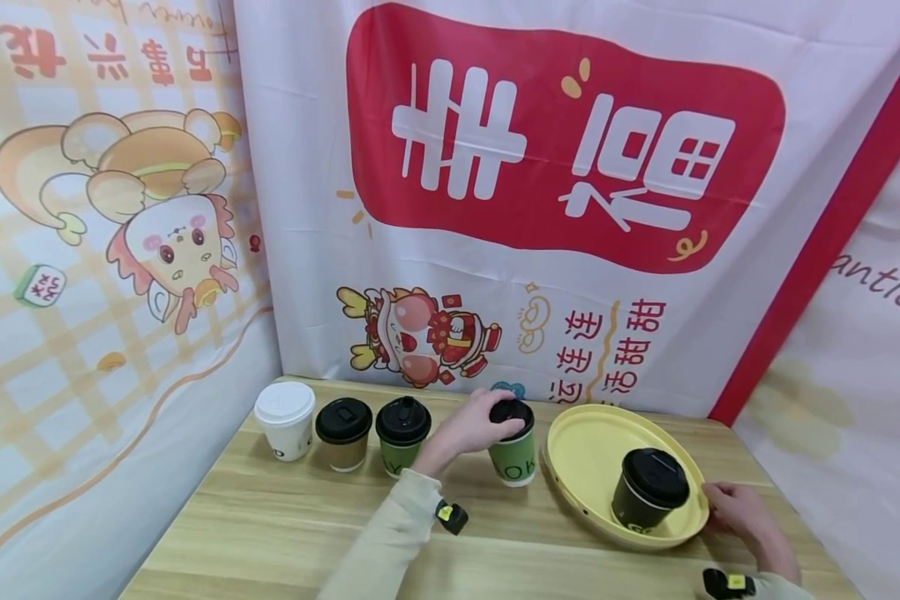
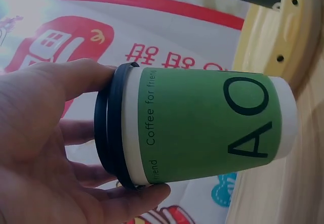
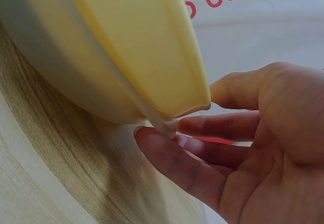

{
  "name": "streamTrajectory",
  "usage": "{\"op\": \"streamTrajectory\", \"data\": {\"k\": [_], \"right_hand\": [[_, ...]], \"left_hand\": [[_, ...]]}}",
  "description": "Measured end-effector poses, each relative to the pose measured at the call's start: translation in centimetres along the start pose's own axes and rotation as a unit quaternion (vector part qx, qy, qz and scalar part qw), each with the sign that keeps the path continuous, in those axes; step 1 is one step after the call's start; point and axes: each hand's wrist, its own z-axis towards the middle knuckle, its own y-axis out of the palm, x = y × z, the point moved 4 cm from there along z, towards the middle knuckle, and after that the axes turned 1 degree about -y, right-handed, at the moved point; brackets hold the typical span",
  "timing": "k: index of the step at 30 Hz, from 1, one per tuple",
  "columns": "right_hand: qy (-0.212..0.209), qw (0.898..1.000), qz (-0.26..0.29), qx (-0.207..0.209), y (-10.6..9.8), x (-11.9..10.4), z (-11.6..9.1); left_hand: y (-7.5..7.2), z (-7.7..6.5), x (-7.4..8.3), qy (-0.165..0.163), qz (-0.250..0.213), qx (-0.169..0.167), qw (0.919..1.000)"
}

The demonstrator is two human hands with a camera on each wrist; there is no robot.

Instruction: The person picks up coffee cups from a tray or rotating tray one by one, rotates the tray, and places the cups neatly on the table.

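Observation:
My left hand point(image 1: 477, 425) grips a green paper coffee cup point(image 1: 513, 460) around its black lid point(image 2: 109, 125), fingers and thumb spread about the lid's edge. The cup stands about upright beside the tray; whether its base touches the table I cannot tell. At the right, my right hand point(image 1: 737, 510) holds the rim of a round yellow tray point(image 1: 581, 437) between thumb and fingers, seen close up in the right wrist view point(image 3: 202, 143). Inside the tray, toward its right front, sits a dark cup with a black lid point(image 1: 651, 487).
Left of my left hand, a white cup point(image 1: 286, 421), a brown cup with a black lid point(image 1: 343, 433) and another green cup point(image 1: 402, 429) stand in a row on the wooden table point(image 1: 270, 533). Printed cloth point(image 1: 307, 208) hangs behind the table and at both sides.

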Motion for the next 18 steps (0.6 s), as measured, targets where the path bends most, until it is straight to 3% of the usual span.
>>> {"op": "streamTrajectory", "data": {"k": [8, 18], "right_hand": [[-0.007, 1.0, 0.008, 0.0, 0.1, 0.3, -0.1], [0.001, 1.0, 0.008, 0.008, 0.0, 0.3, 0.1]], "left_hand": [[-0.6, -1.0, -1.1, -0.005, 0.049, 0.006, 0.9988], [-0.6, -1.5, -2.0, 0.016, 0.111, 0.011, 0.9936]]}}
